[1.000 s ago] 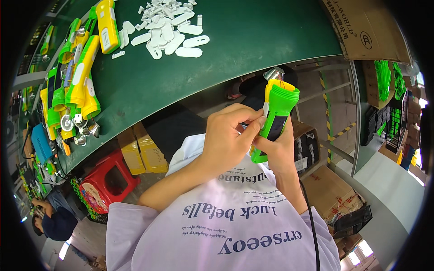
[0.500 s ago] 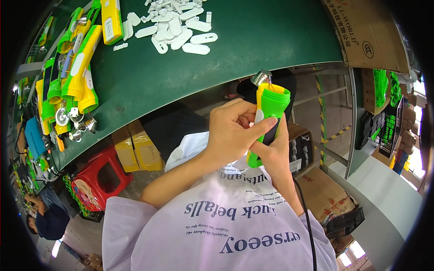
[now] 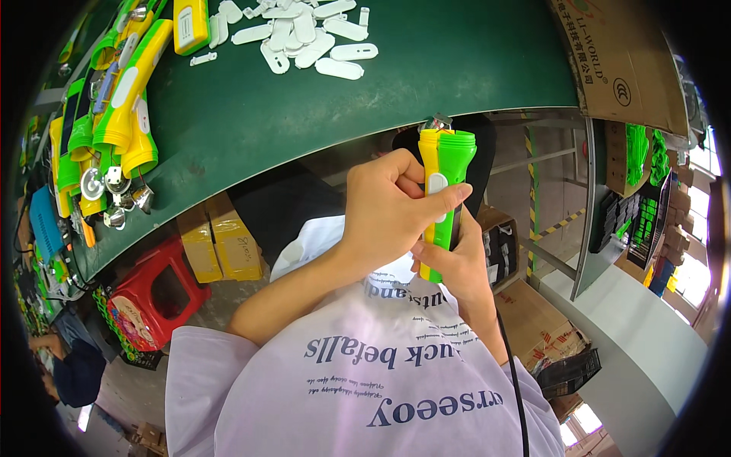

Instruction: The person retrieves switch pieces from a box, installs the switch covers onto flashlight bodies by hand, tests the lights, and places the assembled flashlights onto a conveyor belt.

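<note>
Above my lap, past the table's front edge, I hold a green and yellow flashlight body (image 3: 455, 161) with both hands. Its wide threaded end points away from me, and a silver reflector (image 3: 436, 123) sits at that open end. My left hand (image 3: 387, 199) grips the yellow side, the thumb lying across the body close to a white oval piece (image 3: 437, 183). Around the lower part, my right hand (image 3: 457, 259) is closed, its thumb near the narrow end. The palm-side fingers are partly hidden behind the body.
White plastic pieces (image 3: 304, 34) lie piled on the green table (image 3: 251, 114). Several flashlight bodies (image 3: 126, 91) with dangling reflectors are heaped at its left. A red stool (image 3: 156, 293) and a taped carton (image 3: 221, 244) stand below. A cardboard box (image 3: 620, 61) is at far right.
The flashlight body has turned so that more of its yellow side and the white piece show. My right thumb has moved down towards the narrow end. The view has shifted slightly.
</note>
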Demonstrator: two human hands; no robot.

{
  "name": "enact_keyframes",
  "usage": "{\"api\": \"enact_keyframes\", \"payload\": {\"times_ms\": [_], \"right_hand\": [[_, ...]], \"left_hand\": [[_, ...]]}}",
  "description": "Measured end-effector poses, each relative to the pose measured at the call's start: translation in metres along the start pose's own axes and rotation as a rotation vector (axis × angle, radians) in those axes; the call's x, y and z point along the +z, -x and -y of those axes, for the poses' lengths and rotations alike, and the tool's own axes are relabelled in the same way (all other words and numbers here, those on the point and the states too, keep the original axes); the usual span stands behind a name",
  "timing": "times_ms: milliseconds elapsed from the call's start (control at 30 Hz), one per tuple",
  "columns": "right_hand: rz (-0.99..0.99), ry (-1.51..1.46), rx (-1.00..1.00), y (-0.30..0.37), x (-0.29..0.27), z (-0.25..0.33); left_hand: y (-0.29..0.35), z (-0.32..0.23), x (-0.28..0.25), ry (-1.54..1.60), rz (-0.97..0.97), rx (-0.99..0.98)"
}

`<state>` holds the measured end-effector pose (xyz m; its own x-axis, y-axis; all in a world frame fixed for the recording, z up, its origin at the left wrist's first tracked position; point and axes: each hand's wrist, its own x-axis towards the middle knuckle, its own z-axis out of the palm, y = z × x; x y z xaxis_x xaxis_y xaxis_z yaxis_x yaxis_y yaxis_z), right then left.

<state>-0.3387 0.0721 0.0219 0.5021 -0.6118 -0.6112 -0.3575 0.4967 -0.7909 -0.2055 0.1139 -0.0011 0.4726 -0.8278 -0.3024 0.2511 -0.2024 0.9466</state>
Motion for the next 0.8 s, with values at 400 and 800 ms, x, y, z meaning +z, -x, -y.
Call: {"api": "enact_keyframes", "payload": {"times_ms": [400,800], "right_hand": [[-0.097,0.118,-0.145,0.000,0.007,-0.017],[-0.317,0.516,-0.569,0.008,-0.004,-0.030]], "left_hand": [[0.006,0.007,0.000,-0.103,-0.011,0.189],[0.002,-0.005,-0.004,-0.123,0.072,0.417]]}}
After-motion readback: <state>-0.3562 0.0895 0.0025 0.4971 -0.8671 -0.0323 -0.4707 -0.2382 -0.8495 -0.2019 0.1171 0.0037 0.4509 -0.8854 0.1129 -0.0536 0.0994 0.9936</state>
